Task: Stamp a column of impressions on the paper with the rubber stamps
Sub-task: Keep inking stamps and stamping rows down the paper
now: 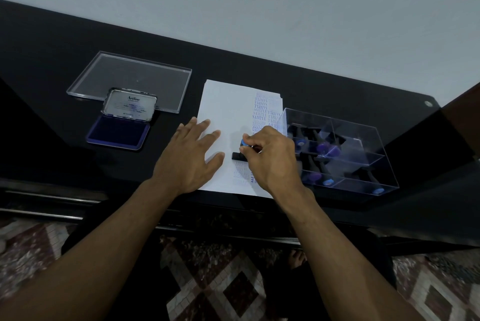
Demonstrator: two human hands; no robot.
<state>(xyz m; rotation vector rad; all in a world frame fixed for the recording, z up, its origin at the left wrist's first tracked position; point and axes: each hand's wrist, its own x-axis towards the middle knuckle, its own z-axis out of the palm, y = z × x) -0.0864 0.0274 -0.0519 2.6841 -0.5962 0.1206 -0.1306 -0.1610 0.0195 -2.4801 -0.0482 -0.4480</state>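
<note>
2 hands are over the white paper [228,113], which lies near the front edge of the black worktop [52,61], about in its middle. The left hand [189,157] lies flat on the left part of the sheet with its fingers straight and spread. The right hand [270,157] has its grip clamped on a rubber stamp [240,150]: the fingers and thumb pinch the blue knob on top, and the black base of the stamp seems to touch the paper, although the hand hides part of it. Blue impressions [259,110] stand in columns along the right side of the sheet, and some faint ones are below the stamp.

At the right edge of the paper stands a clear box [363,139] with compartments, and more stamps [324,148] lie inside it. Toward the left of the worktop is an open ink pad [119,132] with its lid tilted up, and a clear flat lid [130,79] lies behind it.
</note>
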